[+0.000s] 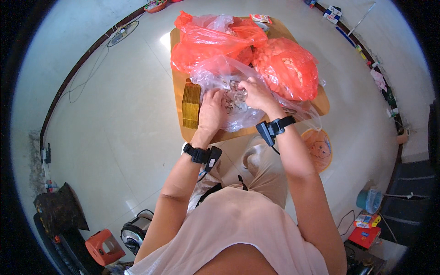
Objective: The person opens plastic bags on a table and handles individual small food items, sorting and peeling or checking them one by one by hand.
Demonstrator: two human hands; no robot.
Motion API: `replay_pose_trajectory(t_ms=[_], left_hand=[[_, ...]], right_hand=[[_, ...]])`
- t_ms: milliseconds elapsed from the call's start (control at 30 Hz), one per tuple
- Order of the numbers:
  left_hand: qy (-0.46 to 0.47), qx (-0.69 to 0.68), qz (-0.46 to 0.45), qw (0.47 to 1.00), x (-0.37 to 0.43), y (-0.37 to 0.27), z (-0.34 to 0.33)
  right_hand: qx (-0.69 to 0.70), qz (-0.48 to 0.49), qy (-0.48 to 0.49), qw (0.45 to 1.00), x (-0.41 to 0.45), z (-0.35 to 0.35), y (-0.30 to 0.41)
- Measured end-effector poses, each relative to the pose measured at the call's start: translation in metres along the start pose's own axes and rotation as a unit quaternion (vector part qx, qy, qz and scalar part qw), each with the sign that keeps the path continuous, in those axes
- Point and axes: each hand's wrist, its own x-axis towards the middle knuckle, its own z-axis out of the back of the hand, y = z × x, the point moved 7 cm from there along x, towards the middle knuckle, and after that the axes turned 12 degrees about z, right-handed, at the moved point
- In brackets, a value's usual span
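A clear plastic bag [237, 124] lies opened out on the front of a small wooden table [216, 138]. Inside it is a heap of small, thin, grey-brown pieces [234, 96], too fine to identify. My left hand [212, 108] rests over the bag's left side, its fingers at the edge of the heap. From the right, my right hand [256, 94] reaches into the bag with curled fingers on the pieces; whether it pinches one is hidden. A stack of gold-coloured folded pieces [191, 106] stands just left of my left hand.
Behind the clear bag sit a red plastic bag [213, 44] and a red bag full of small pale pieces [287, 68]. A small packet [260, 18] and a bowl [263, 27] are at the far edge. An orange round stool [318, 151] stands right of my legs.
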Motion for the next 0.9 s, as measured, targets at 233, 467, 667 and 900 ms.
replay_pose_trajectory(t_ms=[233, 467, 667, 900], left_hand=[[0.034, 0.041, 0.050, 0.997, 0.004, 0.004, -0.004], [0.035, 0.026, 0.047, 0.998, 0.010, 0.009, -0.003], [-0.009, -0.068, 0.052, 0.996, 0.010, 0.012, 0.004], [-0.025, -0.183, 0.044, 0.982, 0.004, 0.012, 0.011]], right_hand=[[0.045, 0.068, -0.067, 0.994, 0.007, -0.003, 0.017], [0.022, 0.072, -0.121, 0.990, 0.002, 0.003, 0.017], [0.062, 0.110, -0.175, 0.977, -0.009, 0.021, 0.046], [0.020, 0.137, -0.204, 0.969, -0.005, 0.000, 0.038]])
